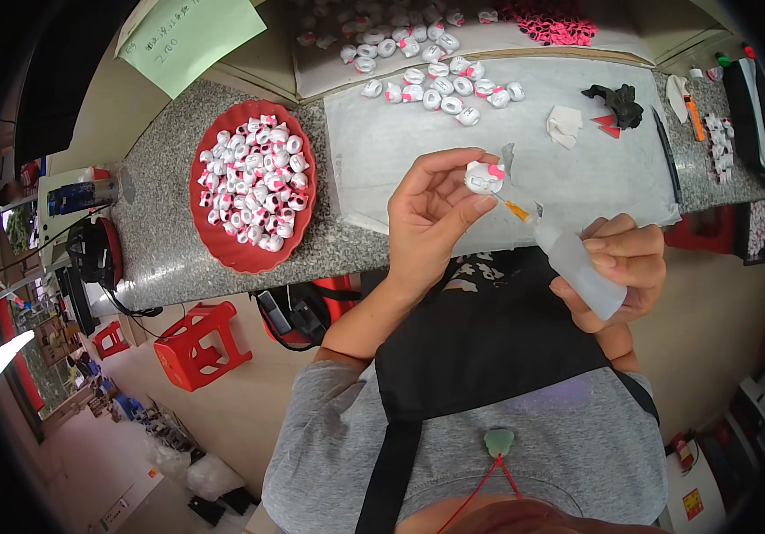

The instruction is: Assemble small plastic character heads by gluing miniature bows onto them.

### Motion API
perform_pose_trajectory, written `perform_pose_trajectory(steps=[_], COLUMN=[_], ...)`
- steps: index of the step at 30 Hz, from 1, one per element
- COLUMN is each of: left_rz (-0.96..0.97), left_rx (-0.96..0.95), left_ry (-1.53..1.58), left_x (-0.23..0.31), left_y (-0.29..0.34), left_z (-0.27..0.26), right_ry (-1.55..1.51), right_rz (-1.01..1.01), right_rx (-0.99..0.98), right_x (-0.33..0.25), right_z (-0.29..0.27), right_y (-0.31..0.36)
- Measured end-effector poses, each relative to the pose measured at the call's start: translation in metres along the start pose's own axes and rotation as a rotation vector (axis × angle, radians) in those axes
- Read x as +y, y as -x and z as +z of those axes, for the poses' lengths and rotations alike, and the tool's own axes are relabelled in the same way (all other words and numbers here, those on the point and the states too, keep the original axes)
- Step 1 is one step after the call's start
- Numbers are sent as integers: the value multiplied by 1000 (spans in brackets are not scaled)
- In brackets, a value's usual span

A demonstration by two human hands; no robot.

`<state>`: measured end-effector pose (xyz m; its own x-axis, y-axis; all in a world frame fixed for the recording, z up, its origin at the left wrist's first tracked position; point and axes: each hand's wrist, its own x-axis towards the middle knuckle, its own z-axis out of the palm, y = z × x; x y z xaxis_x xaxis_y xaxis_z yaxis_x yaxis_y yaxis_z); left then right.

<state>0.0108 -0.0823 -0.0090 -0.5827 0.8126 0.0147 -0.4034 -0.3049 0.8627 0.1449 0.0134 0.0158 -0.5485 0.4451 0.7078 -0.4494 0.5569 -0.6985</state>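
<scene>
1. Figurine head (484,182), white and pink, between one and two o'clock of view centre: the left hand (431,209), half-curled, pinches it; a loose pinch could drop it.
2. Orange nozzle (517,211), at half past four from the head: contact unclear; a slip could scratch.
3. Bottle (585,274): the right hand (624,267) wraps it; oversqueezing could spill any contents.

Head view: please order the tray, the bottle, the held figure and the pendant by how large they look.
1. Tray
2. Bottle
3. Held figure and pendant: close in size, and the pendant seems nearer the camera, so unranked.
</scene>
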Motion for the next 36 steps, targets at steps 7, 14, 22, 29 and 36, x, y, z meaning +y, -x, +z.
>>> perform_pose_trajectory(steps=[7,14,22,29,36], left_rz=[27,103,165,147,189], left_rx=[-25,-78,-79,-78,157], left_ry=[-20,-139,-336,-323,-160], left_x=[0,-7,-4,-2,18], left_y=[1,1,0,-2,-18], left_z=[1,-3,-5,-8,-44], right_ry=[12,31,53,89,-7], right_rz=[-30,14,33,88,520], right_rx=[48,28,-23,-2,-7], right_x=[1,2,-2,-1,62], right_z=[0,3,2,1,-4], right_y=[1,1,-1,-1,-32])
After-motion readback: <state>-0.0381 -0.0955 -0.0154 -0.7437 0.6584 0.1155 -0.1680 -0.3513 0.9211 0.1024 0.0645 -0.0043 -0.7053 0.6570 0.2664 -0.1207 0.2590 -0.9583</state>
